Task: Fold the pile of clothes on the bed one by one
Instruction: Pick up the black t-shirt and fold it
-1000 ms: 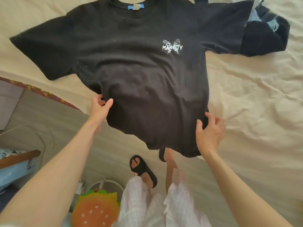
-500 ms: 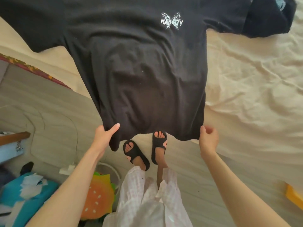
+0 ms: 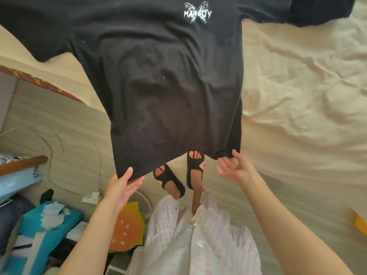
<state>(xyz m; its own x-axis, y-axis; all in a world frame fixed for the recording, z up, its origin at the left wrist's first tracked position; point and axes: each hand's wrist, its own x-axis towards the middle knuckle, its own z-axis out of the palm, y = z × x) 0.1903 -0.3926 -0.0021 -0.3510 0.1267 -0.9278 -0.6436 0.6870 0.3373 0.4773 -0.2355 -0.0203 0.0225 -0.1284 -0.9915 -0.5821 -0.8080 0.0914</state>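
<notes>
Far left, floor clutter: a blue box (image 3: 39, 225) strewn with paper scraps, a white charger (image 3: 91, 196) on its cable, and a burger-shaped cushion (image 3: 127, 229) just beside the person's leg. Left hand (image 3: 121, 185) pinches the near-left hem corner of the black T-shirt (image 3: 168, 80), thumb on top of the cloth, fingers beneath it. The shirt lies face up on the bed (image 3: 297, 96), butterfly print at the far end, its lower part hanging over the near edge above the sandalled feet (image 3: 195, 169). Half a second ago the right hand was closed on the near-right hem; right hand (image 3: 233, 167) now has fingers spread and only the fingertips touching the hem, so that corner looks released. A second ago both hands were higher up the body of the shirt. Reads as the shirt pulled straight by its hem, ready for a first fold. Far right, a dark garment (image 3: 317, 10) lies against the shirt's sleeve and may get in the way when that side folds over. Rumpled sheet on the right.
</notes>
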